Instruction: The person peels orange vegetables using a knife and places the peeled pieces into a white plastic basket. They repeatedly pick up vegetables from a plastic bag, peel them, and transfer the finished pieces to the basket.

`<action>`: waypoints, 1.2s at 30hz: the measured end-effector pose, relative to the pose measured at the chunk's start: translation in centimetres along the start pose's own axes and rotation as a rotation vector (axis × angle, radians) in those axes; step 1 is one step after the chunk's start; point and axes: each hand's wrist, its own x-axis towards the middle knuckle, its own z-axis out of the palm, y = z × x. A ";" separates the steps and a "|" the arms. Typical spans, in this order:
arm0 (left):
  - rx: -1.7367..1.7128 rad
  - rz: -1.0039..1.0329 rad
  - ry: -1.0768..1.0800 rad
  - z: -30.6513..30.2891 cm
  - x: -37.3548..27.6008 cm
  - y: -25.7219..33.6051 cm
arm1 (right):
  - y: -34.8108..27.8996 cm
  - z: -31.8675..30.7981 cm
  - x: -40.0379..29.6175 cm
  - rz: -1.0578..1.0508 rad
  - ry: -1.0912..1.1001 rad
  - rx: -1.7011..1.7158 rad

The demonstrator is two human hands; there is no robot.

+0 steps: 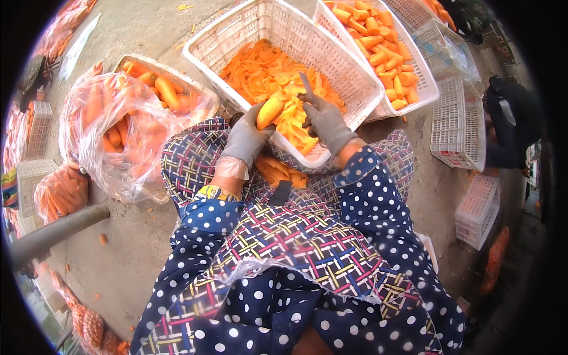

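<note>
Both of my hands wear grey gloves over a white plastic crate [208, 66] that holds a heap of carrot peelings [262, 66]. A peeled-looking carrot [270, 113] sits in the grip of my left hand [246, 137], its rounded end pointing up. My right hand [327, 120] is closed around a knife or peeler, whose narrow grey blade [306, 84] sticks up past the fingers; the handle is hidden. The blade is apart from the carrot. More peelings [280, 172] lie on my patterned apron [306, 226] below the crate's near edge.
At the right, a second white crate [428, 95] holds cut, peeled carrots [377, 44]. Unpeeled carrots in a clear plastic bag [133, 164] stand at my left. A metal pole [62, 230] juts in from the left. Stacked crates [457, 124] and another person [510, 120] are farther right.
</note>
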 end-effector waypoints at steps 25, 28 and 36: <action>-0.373 -0.283 -0.096 -0.8 0.7 0.9 | 1.5 0.3 4.4 0.247 -0.283 -0.402; -0.818 -0.221 -0.204 -1.2 -0.2 4.1 | -1.6 -0.9 0.9 0.167 -0.131 0.308; -0.532 -0.384 -0.431 1.6 2.2 7.2 | -1.0 -4.0 -2.9 0.199 -0.006 0.053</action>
